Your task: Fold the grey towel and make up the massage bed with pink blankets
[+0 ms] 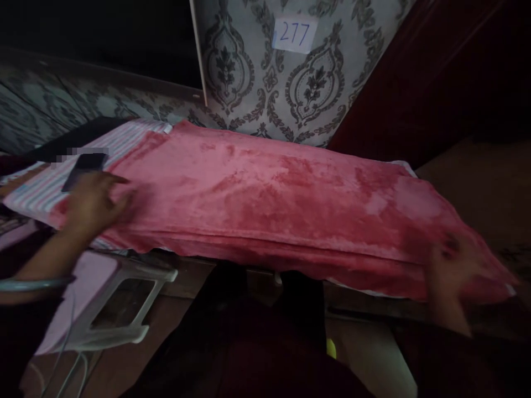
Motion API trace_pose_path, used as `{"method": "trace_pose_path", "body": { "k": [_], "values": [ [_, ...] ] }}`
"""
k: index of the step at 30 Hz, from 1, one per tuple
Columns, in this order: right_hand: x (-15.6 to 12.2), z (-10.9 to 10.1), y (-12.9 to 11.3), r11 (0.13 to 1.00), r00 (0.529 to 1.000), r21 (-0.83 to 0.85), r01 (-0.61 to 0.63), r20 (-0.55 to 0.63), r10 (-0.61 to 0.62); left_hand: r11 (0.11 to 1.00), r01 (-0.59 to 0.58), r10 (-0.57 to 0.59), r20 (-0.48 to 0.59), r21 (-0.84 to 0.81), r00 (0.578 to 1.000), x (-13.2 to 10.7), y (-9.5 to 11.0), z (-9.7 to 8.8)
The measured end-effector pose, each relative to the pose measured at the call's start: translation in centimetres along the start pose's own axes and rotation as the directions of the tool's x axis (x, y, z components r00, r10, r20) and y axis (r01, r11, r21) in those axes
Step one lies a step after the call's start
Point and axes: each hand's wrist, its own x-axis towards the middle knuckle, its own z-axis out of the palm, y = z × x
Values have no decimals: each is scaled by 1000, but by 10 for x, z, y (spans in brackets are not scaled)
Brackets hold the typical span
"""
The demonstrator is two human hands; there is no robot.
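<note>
A long pink-red plush cloth (265,193) lies spread across a board covered in striped fabric (37,188). My left hand (93,202) rests on the cloth's left end, fingers spread and pressing flat. My right hand (450,271) is at the cloth's right end near its front edge, blurred, with fingers curled around the fabric. A dark phone (85,168) lies on the striped cover just beyond my left hand.
A white plastic stool (124,309) stands under the board at the left, with a pale pink cloth beside it. A patterned wall panel carries a paper label (295,34) reading 277. A dark red curtain hangs at the right.
</note>
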Motion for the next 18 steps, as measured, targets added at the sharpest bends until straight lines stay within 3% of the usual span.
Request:
{"method": "trace_pose_path", "body": {
  "k": [1,2,3,5,7,10,15,18],
  "values": [
    [-9,10,-18,999,999,50,12,38,-14,973,-206,215,80,-107,973,-1,31,6],
    [-19,19,-39,979,980,195,57,175,-92,902,-378,409,134,-209,903,-3,62,12],
    [-30,28,-62,936,932,331,122,285,-223,832,-478,532,162,-281,831,-5,91,18],
    [-48,44,-105,833,820,511,212,371,-436,725,-596,670,155,-346,726,-13,136,29],
    [-60,55,-135,771,731,580,264,400,-552,683,-641,720,171,-350,673,-19,160,37],
    [-65,64,-150,757,692,582,298,414,-591,692,-639,717,221,-336,661,-23,169,46],
    [-69,63,-143,784,730,538,309,394,-558,715,-589,691,253,-376,677,-32,160,50],
    [-74,58,-140,767,727,561,312,378,-573,700,-582,696,212,-413,686,-42,156,47]
  ]
}}
